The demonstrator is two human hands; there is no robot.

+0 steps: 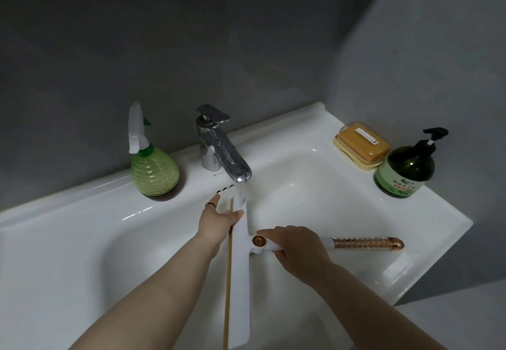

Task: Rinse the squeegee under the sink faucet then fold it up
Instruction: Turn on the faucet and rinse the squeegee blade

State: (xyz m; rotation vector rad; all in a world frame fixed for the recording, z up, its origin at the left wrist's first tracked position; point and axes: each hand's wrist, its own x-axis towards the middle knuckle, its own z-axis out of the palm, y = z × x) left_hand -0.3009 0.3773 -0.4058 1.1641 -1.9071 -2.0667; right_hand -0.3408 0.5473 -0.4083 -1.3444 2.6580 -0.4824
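The squeegee (239,270) is a long white blade with a tan rubber strip along its left edge and a rose-gold handle sticking out to the right. It hangs over the white sink (82,229), its far end under the water running from the chrome faucet (219,147). My right hand (297,247) grips the white neck of the handle just right of the hinge. My left hand (219,215) rests on the far end of the blade, thumb on top, fingers behind it.
A green spray bottle (153,168) stands left of the faucet on the sink ledge. At the right are a yellow soap dish (361,145) with an orange bar and a dark green pump bottle (405,171). Grey walls close in behind and right.
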